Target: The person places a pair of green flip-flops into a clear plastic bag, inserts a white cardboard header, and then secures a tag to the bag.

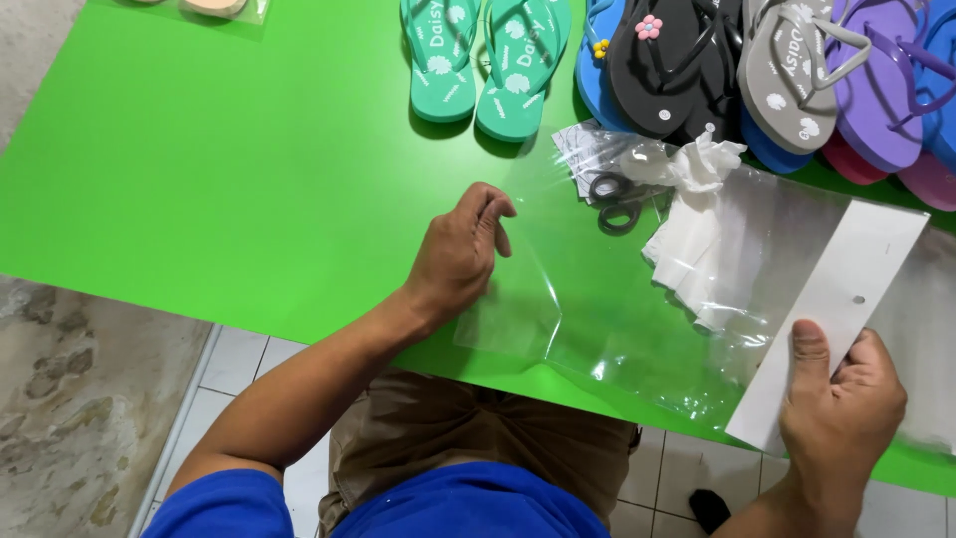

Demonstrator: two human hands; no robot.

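You're at bag prep, by the look of it: clear bag (637, 319) lies flat across the near edge of the green table (199, 179), nothing in it that I can see.

Right hand (841, 403) is clamped on the bag's white header card (836, 309), thumb on top, fingers under, at the card's near end. The card is stiff, flat and matte, with a small punched hole near the middle. It sits at an angle, with the far end pointing up-right.

Left hand (460, 254) rests on the bag's opposite end, fingers curled and pressing the film down. It's closed on nothing, just pinning. The film there is creased and slightly lifted off the table.

Next move, my read: you need the mouth of the bag open. Film is thin, glossy and clingy, so the layers will likely stick. Keep the card end held and work the layers apart rather than pulling hard. I can't tell from here which end is the open one.

Materials nearby:
- Teal flip-flops (485, 55), a foam pair with soles up, at the far edge, well apart from both hands.
- Mixed pile (767, 70) of black, grey, purple and blue ones, overlapped, far right.
- Black scissors (617, 199) under or beside crumpled film, just beyond the bag.
- Crumpled white paper (702, 164) and a stack of more clear bags (697, 259) next to them.
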